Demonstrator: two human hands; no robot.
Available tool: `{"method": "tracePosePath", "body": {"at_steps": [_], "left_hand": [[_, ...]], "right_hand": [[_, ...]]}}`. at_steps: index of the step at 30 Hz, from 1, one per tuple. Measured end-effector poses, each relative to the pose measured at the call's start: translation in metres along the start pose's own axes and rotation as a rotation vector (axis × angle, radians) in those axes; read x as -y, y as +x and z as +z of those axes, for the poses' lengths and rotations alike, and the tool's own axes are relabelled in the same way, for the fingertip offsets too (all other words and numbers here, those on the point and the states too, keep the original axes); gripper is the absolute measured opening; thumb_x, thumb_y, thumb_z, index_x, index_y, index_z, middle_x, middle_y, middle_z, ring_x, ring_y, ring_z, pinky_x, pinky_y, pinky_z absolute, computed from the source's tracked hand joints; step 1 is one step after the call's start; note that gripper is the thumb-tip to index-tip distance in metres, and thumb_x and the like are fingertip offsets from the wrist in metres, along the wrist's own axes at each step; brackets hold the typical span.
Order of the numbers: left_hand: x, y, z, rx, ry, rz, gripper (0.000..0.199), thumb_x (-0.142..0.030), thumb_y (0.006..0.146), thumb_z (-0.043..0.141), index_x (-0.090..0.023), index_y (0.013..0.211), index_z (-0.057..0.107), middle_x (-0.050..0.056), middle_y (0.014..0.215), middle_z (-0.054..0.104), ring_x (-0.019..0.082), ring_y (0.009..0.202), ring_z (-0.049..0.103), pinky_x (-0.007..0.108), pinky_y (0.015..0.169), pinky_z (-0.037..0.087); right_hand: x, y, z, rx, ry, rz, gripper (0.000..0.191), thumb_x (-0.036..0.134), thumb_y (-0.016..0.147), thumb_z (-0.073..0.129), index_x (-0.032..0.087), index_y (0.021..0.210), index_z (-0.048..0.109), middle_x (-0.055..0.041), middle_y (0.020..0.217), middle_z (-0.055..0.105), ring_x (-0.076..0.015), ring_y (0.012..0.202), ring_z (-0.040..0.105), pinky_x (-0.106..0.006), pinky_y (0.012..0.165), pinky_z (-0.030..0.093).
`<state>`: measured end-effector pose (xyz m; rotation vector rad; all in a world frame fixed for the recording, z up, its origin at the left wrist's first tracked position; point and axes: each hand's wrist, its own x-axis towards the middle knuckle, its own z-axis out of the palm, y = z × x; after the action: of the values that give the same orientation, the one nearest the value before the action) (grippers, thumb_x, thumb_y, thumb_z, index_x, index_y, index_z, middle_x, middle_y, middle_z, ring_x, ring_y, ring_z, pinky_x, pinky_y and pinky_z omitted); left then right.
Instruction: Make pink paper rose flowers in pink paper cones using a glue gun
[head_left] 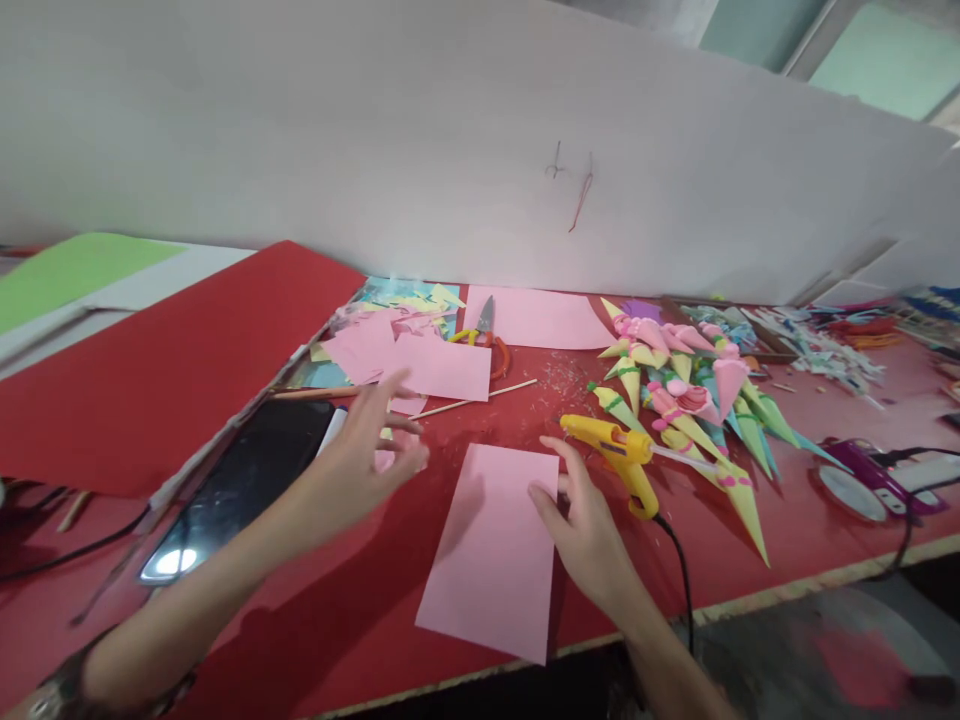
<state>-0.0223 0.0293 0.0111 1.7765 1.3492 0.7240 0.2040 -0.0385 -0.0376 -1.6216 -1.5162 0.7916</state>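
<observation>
A rectangular pink paper sheet (487, 560) is in front of me near the table's front edge. My right hand (585, 525) pinches its upper right edge, thumb on top and the other fingers partly hidden at the side. To the left, my left hand (379, 445) hovers with spread fingers and nothing in it. Behind that hand are a smaller pink paper piece (442, 365) and a heap of pink offcuts (364, 345). Just right of my right hand lies a yellow hot glue gun (611, 445) with a glue stick in its back.
Scissors (486, 318) and a thin wooden stick (480, 398) lie behind the sheet. Many paper cones (690, 380) are piled at right. A dark glossy panel (247, 475) and large red sheet (172, 370) occupy the left. The glue gun's cord (682, 570) drops over the front edge.
</observation>
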Motion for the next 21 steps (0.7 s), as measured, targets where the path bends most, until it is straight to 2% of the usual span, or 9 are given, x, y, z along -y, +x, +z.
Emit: {"method": "tracePosePath", "body": {"at_steps": [3,5,7,9,13,17,19,21], "left_hand": [[0.006,-0.018,0.011,0.263,0.375,0.227,0.063,-0.039,0.08,0.058,-0.037,0.136,0.03,0.009,0.139,0.036,0.031,0.11,0.055,0.05,0.09,0.047],[0.011,-0.024,0.02,0.331,0.428,0.27,0.069,-0.043,0.078,0.06,-0.039,0.138,0.026,0.009,0.142,0.033,0.033,0.114,0.052,0.05,0.091,0.046],[0.013,-0.023,0.029,0.322,0.337,0.233,0.069,-0.041,0.081,0.057,-0.038,0.139,0.021,0.008,0.143,0.032,0.03,0.115,0.051,0.045,0.092,0.047],[0.014,-0.02,0.035,0.295,0.166,0.136,0.062,-0.034,0.085,0.051,-0.035,0.138,0.02,0.008,0.14,0.036,0.025,0.11,0.055,0.039,0.089,0.05],[0.008,-0.012,0.036,0.237,-0.166,-0.032,0.056,-0.03,0.083,0.048,-0.028,0.135,0.027,0.009,0.118,0.054,0.022,0.101,0.06,0.039,0.086,0.051],[0.001,-0.01,0.031,0.203,-0.321,-0.089,0.052,-0.031,0.082,0.048,-0.027,0.133,0.035,0.007,0.119,0.058,0.023,0.106,0.058,0.04,0.088,0.05],[-0.001,-0.009,0.03,0.205,-0.292,-0.077,0.049,-0.031,0.081,0.048,-0.025,0.129,0.041,0.007,0.123,0.058,0.022,0.108,0.056,0.038,0.087,0.051],[0.0,-0.009,0.03,0.208,-0.185,-0.026,0.046,-0.033,0.081,0.047,-0.024,0.126,0.047,0.007,0.122,0.059,0.022,0.106,0.057,0.036,0.085,0.051]], "right_hand": [[-0.002,0.004,0.001,-0.048,-0.005,-0.004,0.041,0.024,0.085,0.045,0.017,0.125,0.041,0.0021,0.068,0.052,-0.0143,0.054,0.047,-0.027,0.055,0.04],[-0.002,0.007,0.002,-0.068,0.041,-0.01,0.041,0.024,0.086,0.045,0.018,0.126,0.041,-0.0027,0.083,0.058,-0.0147,0.059,0.05,-0.029,0.058,0.043],[0.0,0.008,0.003,-0.077,0.138,-0.024,0.042,0.025,0.086,0.045,0.02,0.127,0.039,-0.0081,0.105,0.058,-0.0164,0.072,0.056,-0.03,0.066,0.048],[0.002,0.009,0.002,-0.076,0.235,-0.024,0.046,0.026,0.087,0.046,0.021,0.131,0.035,-0.0106,0.122,0.051,-0.0184,0.088,0.059,-0.032,0.077,0.05],[0.007,0.006,-0.008,-0.034,0.275,-0.075,0.046,0.027,0.092,0.038,0.026,0.138,0.028,-0.0086,0.127,0.05,-0.0188,0.106,0.057,-0.034,0.09,0.048],[0.009,0.0,-0.021,0.035,-0.033,-0.415,0.044,0.014,0.093,0.033,0.031,0.133,0.04,-0.005,0.124,0.05,-0.0179,0.119,0.046,-0.033,0.097,0.043],[0.009,-0.003,-0.024,-0.004,-0.233,-0.573,0.045,0.008,0.09,0.035,0.031,0.127,0.049,-0.0065,0.124,0.045,-0.0199,0.118,0.044,-0.034,0.095,0.044],[0.007,-0.006,-0.025,-0.09,-0.395,-0.658,0.038,0.009,0.09,0.04,0.031,0.114,0.06,-0.0067,0.122,0.041,-0.0222,0.114,0.044,-0.036,0.092,0.045]]}}
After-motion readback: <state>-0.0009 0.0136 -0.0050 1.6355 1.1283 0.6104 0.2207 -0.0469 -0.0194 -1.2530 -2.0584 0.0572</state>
